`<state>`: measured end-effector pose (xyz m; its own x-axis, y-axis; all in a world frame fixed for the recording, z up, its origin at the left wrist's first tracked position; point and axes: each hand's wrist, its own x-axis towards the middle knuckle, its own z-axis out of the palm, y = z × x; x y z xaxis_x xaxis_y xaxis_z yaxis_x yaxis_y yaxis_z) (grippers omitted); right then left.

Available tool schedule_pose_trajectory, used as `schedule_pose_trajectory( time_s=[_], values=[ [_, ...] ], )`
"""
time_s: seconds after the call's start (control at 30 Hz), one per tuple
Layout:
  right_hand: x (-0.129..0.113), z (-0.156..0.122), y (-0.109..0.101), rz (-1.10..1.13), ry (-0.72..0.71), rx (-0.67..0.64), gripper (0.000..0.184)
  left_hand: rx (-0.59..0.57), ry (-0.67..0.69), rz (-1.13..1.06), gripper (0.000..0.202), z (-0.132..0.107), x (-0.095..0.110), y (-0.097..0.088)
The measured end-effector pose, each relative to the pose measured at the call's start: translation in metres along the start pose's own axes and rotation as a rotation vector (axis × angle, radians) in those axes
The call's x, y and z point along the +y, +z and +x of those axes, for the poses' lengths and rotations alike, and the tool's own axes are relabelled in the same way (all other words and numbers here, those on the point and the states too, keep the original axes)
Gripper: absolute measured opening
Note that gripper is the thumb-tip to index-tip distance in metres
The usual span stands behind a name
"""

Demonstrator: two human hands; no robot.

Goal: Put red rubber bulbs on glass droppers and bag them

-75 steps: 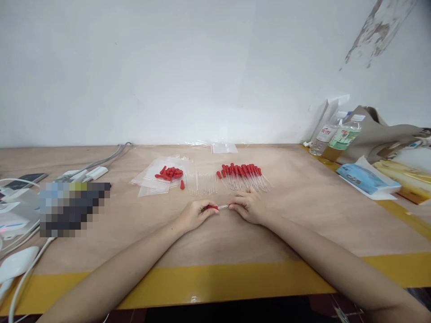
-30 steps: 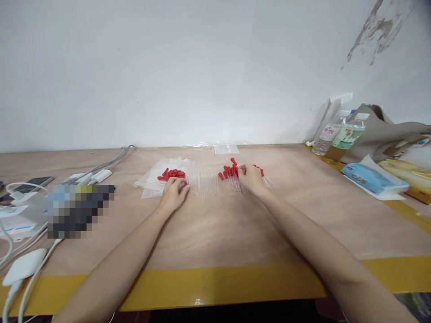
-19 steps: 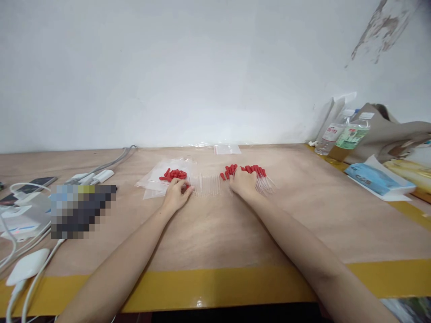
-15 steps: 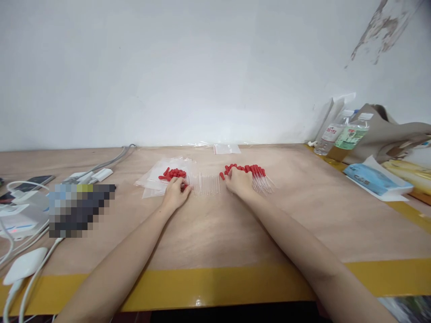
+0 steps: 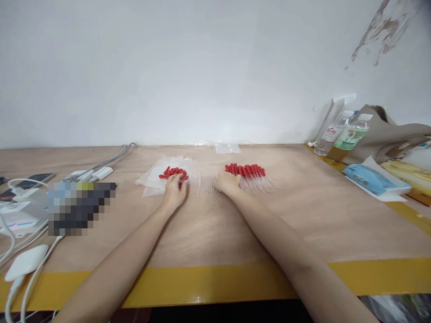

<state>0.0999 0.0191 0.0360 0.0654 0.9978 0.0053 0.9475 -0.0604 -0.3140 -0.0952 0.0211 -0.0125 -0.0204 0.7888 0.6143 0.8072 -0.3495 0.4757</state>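
Observation:
My left hand [image 5: 174,189] bends over a heap of red rubber bulbs [image 5: 172,171], its thumb and fingers closed around a red bulb that shows partly between them. The heap lies on clear plastic bags [image 5: 151,178]. Thin clear dropper tubes [image 5: 202,183] lie side by side in a row between my hands. My right hand [image 5: 227,182] is pinched at the right end of this row, on a clear tube mostly hidden by the fingers. Just right of it lies a fan of droppers [image 5: 254,176], red bulbs at the far end and clear stems toward me.
A small clear bag [image 5: 227,148] lies by the wall. To the right are two bottles [image 5: 350,134] and a blue tissue pack [image 5: 376,178]. White chargers and cables [image 5: 27,264], a phone [image 5: 32,184] and a blurred-out patch occupy the left side. Yellow tape [image 5: 208,282] edges the table.
My right hand has moved left from the assembled droppers to the right end of the tube row. My left hand has shifted slightly left, closer against the red bulbs.

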Motion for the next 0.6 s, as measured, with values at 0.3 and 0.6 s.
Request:
schedule_pose_trajectory(
  time_s=[0.3, 0.6],
  values=[
    [0.033, -0.037, -0.011, 0.211, -0.353, 0.103, 0.02, -0.098, 0.155, -0.153, 0.017, -0.018, 0.036, -0.008],
    [0.089, -0.079, 0.005, 0.262, -0.674, 0.257, 0.013, -0.412, 0.118, -0.295, 0.019, -0.042, 0.08, -0.013]
  ],
)
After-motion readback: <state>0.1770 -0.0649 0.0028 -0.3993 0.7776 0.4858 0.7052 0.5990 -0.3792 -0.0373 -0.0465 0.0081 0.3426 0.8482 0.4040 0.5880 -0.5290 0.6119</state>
